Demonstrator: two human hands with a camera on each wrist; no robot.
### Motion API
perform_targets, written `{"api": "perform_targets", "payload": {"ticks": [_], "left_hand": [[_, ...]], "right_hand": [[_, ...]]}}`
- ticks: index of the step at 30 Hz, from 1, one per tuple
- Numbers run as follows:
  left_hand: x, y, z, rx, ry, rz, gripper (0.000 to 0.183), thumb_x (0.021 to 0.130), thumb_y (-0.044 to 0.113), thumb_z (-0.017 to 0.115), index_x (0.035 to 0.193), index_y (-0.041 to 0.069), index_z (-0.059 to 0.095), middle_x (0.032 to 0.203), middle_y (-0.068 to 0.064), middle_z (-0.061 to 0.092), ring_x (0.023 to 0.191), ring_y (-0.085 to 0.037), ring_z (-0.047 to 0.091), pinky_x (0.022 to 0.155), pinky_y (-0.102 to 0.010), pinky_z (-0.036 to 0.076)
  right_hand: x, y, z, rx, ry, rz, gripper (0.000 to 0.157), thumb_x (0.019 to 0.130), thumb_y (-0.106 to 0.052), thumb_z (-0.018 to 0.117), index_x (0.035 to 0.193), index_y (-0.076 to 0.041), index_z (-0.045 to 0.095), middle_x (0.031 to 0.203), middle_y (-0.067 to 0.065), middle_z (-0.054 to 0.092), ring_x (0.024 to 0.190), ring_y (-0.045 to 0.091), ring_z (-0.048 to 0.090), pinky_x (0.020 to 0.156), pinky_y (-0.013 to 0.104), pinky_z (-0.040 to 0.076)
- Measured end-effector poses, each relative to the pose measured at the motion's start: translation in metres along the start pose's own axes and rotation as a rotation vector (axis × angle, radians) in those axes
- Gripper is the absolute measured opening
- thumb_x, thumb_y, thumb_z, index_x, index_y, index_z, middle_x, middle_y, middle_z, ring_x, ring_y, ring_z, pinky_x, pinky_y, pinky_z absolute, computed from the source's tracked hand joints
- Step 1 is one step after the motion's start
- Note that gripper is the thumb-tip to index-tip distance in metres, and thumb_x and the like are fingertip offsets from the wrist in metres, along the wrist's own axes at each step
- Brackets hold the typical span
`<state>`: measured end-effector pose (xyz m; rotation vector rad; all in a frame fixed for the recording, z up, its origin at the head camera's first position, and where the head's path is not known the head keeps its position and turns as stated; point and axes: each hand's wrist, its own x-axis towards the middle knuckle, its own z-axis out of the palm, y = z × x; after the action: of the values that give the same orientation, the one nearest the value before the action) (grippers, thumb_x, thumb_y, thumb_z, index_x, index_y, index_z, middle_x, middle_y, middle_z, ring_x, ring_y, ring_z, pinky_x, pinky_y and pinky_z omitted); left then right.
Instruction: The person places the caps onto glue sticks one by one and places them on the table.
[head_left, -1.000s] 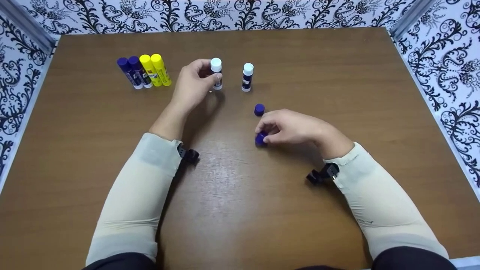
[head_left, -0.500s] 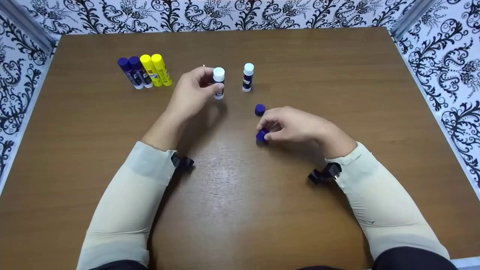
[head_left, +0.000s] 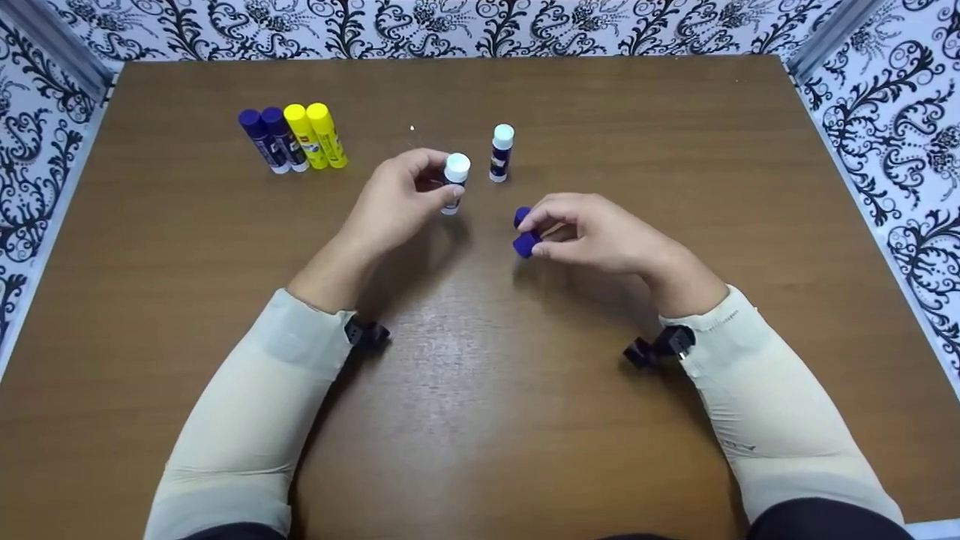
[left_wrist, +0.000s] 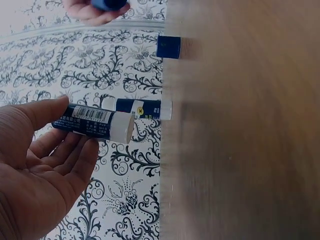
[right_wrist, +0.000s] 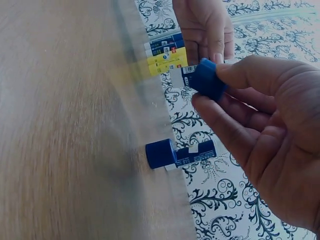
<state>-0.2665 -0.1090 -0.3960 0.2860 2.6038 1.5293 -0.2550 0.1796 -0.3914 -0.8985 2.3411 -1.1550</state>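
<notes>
In the head view my left hand [head_left: 397, 199] holds a dark blue glue stick [head_left: 457, 168], white at its top and bottom. Thumb and fingers grip its sides, and the left wrist view shows its barcode label and white base [left_wrist: 121, 127] off the table. My right hand [head_left: 604, 236] pinches a purple-blue cap [right_wrist: 209, 80] between thumb and index finger, raised above the wood. A second cap [right_wrist: 160, 153] of the same colour stands on the table just beyond the right fingers, partly hidden by them in the head view. Behind it stands another uncapped glue stick [head_left: 502, 154].
At the back left, two purple-capped glue sticks [head_left: 271, 140] and two yellow ones [head_left: 316, 136] stand side by side in a row. A tiny white speck [head_left: 412, 127] lies on the brown table [head_left: 450, 405]. Patterned panels [head_left: 480, 30] border its back and sides.
My left hand has brought its glue stick nearer and to the right, off its earlier place. My right hand has lifted the cap and moved slightly away from me, towards the second cap.
</notes>
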Motion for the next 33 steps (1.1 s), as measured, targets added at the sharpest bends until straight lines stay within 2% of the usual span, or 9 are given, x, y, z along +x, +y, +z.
{"api": "perform_targets", "payload": {"ticks": [6, 14, 19, 25, 33], "left_hand": [[-0.004, 0.005, 0.004, -0.008, -0.042, -0.006, 0.036, 0.094, 0.017, 0.079, 0.128, 0.010, 0.069, 0.121, -0.005, 0.072, 0.108, -0.018, 0.066, 0.098, -0.032, 0.055], [-0.008, 0.010, 0.009, -0.007, -0.092, -0.048, 0.036, 0.095, 0.020, 0.078, 0.130, 0.015, 0.068, 0.121, 0.001, 0.071, 0.106, -0.015, 0.064, 0.099, -0.030, 0.055], [-0.011, 0.013, 0.014, -0.002, -0.109, -0.018, 0.034, 0.095, 0.021, 0.078, 0.127, 0.014, 0.070, 0.118, 0.000, 0.071, 0.103, -0.016, 0.065, 0.095, -0.031, 0.056], [-0.014, 0.015, 0.019, -0.037, -0.131, 0.018, 0.032, 0.095, 0.020, 0.078, 0.126, 0.012, 0.070, 0.117, -0.001, 0.073, 0.103, -0.016, 0.067, 0.095, -0.031, 0.057], [-0.018, 0.018, 0.022, -0.036, -0.188, 0.010, 0.032, 0.094, 0.024, 0.079, 0.124, 0.015, 0.072, 0.112, 0.000, 0.073, 0.099, -0.017, 0.067, 0.089, -0.031, 0.059]], "right_hand": [[0.001, -0.003, 0.000, 0.079, 0.121, -0.021, 0.026, 0.095, -0.001, 0.072, 0.121, 0.000, 0.070, 0.119, 0.012, 0.070, 0.111, 0.017, 0.069, 0.095, 0.024, 0.058], [0.001, -0.005, 0.000, 0.185, 0.239, -0.035, 0.027, 0.095, 0.000, 0.072, 0.121, 0.001, 0.070, 0.117, 0.010, 0.068, 0.110, 0.017, 0.070, 0.097, 0.025, 0.058], [0.000, -0.006, 0.000, 0.282, 0.298, -0.049, 0.028, 0.095, 0.001, 0.071, 0.122, 0.004, 0.069, 0.115, 0.008, 0.070, 0.107, 0.020, 0.072, 0.094, 0.025, 0.059], [0.001, -0.008, 0.001, 0.363, 0.352, -0.070, 0.029, 0.093, 0.004, 0.071, 0.122, 0.006, 0.069, 0.115, 0.008, 0.071, 0.106, 0.022, 0.072, 0.092, 0.025, 0.059], [0.001, -0.007, 0.003, 0.397, 0.369, -0.081, 0.028, 0.093, 0.005, 0.070, 0.121, 0.006, 0.069, 0.116, 0.010, 0.071, 0.106, 0.023, 0.071, 0.094, 0.026, 0.058]]}}
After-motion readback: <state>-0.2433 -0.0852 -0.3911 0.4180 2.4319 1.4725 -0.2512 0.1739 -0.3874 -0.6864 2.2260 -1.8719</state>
